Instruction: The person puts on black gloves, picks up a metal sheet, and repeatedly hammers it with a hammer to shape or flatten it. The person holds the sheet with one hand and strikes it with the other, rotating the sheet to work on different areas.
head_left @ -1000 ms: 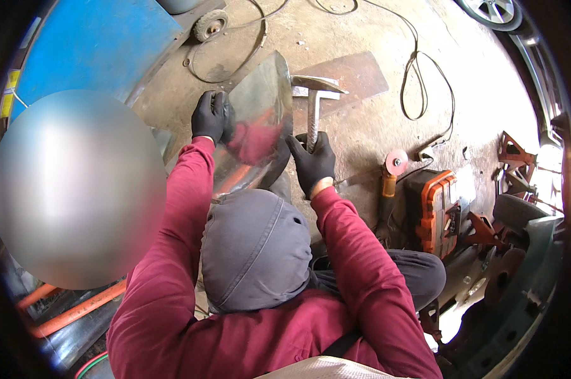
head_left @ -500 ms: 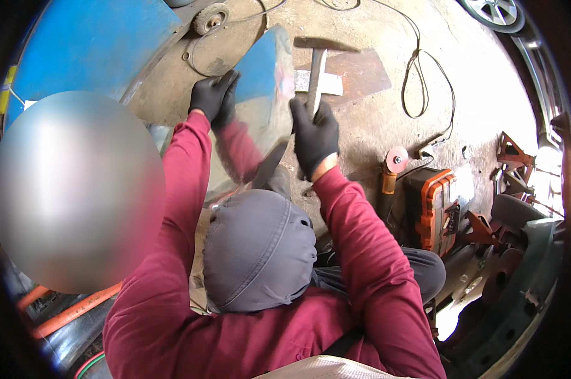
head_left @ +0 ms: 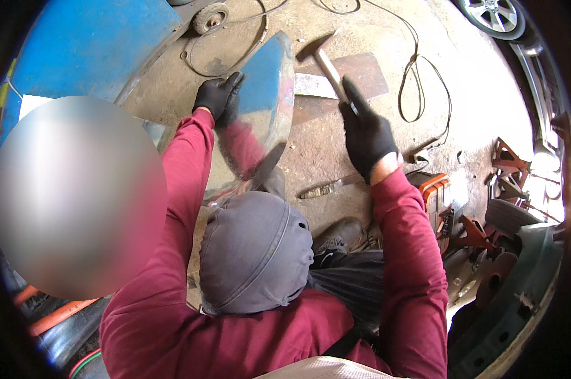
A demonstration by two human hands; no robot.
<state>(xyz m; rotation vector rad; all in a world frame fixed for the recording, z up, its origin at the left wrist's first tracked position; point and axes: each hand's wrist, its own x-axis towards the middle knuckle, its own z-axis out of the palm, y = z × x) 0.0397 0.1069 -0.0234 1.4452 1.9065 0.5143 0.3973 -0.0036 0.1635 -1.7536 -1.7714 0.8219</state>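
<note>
My left hand (head_left: 216,100), in a black glove, is closed on the left edge of a shiny metal sheet (head_left: 260,85). The sheet stands tilted, with a curved, bent right edge, and mirrors my sleeve and something blue. In my gloved right hand (head_left: 370,136) is a hammer (head_left: 327,68), held by its pale handle with the index finger stretched along it. The hammer's head is up beside the sheet's upper right edge; whether they touch I cannot tell. My grey cap covers the sheet's lower end.
A flat rusty plate (head_left: 364,79) with a white strip (head_left: 315,86) lies beyond the hammer. A brush-like tool (head_left: 317,191) rests near my shoe (head_left: 339,235). An orange-and-black toolbox (head_left: 432,186), a looped cable (head_left: 402,95) and red stands (head_left: 509,158) are to the right; a blue panel (head_left: 89,50) fills the far left.
My right hand has swung the hammer to the right, away from the sheet, and the hammer has turned. My right forearm now hides the grinder. The left hand keeps its grip, nearly still.
</note>
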